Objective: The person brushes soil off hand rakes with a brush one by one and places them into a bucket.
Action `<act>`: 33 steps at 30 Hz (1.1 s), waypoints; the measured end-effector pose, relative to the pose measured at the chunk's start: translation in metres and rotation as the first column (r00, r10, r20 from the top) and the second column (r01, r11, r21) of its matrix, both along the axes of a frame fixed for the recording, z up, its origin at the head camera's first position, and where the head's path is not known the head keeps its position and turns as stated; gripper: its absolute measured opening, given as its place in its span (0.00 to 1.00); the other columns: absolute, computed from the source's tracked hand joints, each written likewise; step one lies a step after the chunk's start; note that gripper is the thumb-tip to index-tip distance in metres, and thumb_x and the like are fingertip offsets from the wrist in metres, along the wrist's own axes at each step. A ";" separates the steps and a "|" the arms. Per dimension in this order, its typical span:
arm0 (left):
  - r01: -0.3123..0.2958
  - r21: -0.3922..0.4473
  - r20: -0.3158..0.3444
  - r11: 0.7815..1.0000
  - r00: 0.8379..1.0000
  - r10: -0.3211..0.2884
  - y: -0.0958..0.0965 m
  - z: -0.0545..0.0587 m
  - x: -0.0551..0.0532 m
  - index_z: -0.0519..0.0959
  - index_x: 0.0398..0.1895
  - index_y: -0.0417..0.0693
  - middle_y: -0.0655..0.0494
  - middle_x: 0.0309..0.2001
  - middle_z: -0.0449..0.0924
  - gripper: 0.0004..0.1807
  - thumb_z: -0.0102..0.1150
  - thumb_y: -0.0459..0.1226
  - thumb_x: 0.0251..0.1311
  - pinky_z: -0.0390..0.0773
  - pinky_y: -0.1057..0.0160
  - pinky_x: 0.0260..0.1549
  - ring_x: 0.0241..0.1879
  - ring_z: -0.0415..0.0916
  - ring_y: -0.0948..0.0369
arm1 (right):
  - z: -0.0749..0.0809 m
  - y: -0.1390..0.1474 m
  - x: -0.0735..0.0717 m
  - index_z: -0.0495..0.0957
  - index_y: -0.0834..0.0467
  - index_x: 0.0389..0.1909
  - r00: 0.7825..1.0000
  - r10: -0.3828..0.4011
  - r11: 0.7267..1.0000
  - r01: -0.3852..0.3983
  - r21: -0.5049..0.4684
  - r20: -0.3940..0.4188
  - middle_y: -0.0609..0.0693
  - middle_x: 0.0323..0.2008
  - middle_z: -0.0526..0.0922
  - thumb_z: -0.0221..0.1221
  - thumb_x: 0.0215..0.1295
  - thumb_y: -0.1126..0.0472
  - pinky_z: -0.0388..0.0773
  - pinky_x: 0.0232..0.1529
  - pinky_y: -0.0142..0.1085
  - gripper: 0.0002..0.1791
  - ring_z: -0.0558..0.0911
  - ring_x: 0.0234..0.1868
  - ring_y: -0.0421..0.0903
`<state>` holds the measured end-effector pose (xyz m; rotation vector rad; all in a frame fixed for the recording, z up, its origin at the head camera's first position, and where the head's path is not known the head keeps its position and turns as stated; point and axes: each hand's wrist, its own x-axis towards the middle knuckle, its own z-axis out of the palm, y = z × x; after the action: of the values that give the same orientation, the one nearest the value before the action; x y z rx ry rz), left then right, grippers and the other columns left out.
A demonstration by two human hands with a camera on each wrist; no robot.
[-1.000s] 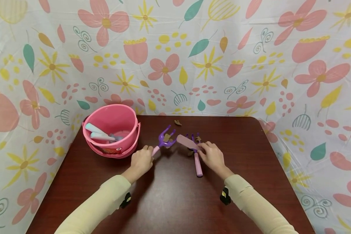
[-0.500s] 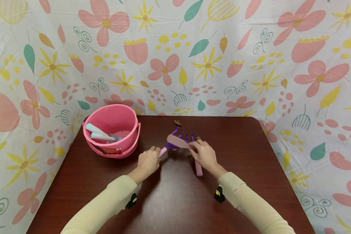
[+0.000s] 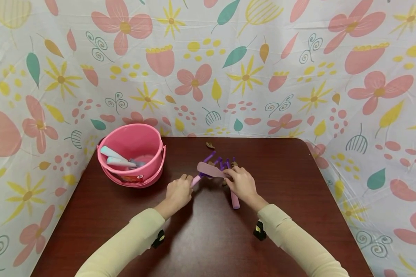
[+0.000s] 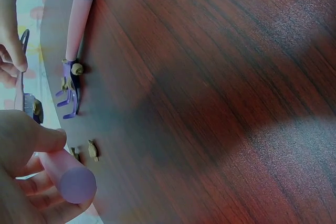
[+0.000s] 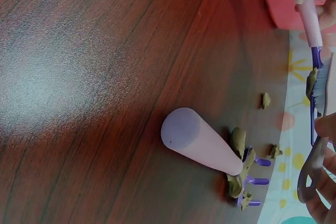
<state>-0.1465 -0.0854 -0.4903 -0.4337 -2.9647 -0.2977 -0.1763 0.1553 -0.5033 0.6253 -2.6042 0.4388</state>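
Note:
My left hand [image 3: 178, 191] grips the pink handle of a small garden fork [image 4: 76, 184], its purple tines raised off the table. Brown, clay-like clumps [image 5: 311, 83] stick to its head. A pink-backed brush [image 3: 209, 169] is pinched in my right hand [image 3: 243, 184], its grey bristles [image 5: 321, 90] against the fork's head. Beneath the right hand a second garden fork [image 5: 202, 142] lies on the table, partly hidden in the head view. More brown clumps [image 5: 238, 141] cling around its purple tines.
A pink bucket [image 3: 152, 154] stands at the table's back left, with two pale-blue-handled tools [image 3: 119, 161] inside. A loose brown clump [image 3: 210, 145] lies near the back edge of the dark wooden table [image 3: 201, 238]. A flower-print curtain [image 3: 208, 77] hangs behind.
My left hand has moved right with the fork. My right hand has brought the brush left, so it now covers the fork's head. The second fork and the bucket stay put.

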 end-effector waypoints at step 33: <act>0.015 -0.013 -0.079 1.000 0.997 -0.016 0.000 -0.003 0.003 0.75 0.34 0.47 0.55 0.26 0.72 0.15 0.69 0.40 0.43 0.72 0.56 0.16 0.22 0.76 0.52 | 0.002 0.015 -0.004 0.83 0.52 0.39 0.996 -0.036 0.999 0.037 0.005 -0.079 0.50 0.29 0.78 0.67 0.48 0.61 0.72 0.25 0.42 0.14 0.76 0.29 0.51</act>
<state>-0.1434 -0.0859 -0.4928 -0.4596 -2.8891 -0.2575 -0.1804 0.1700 -0.5009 0.5839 -2.5385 0.3866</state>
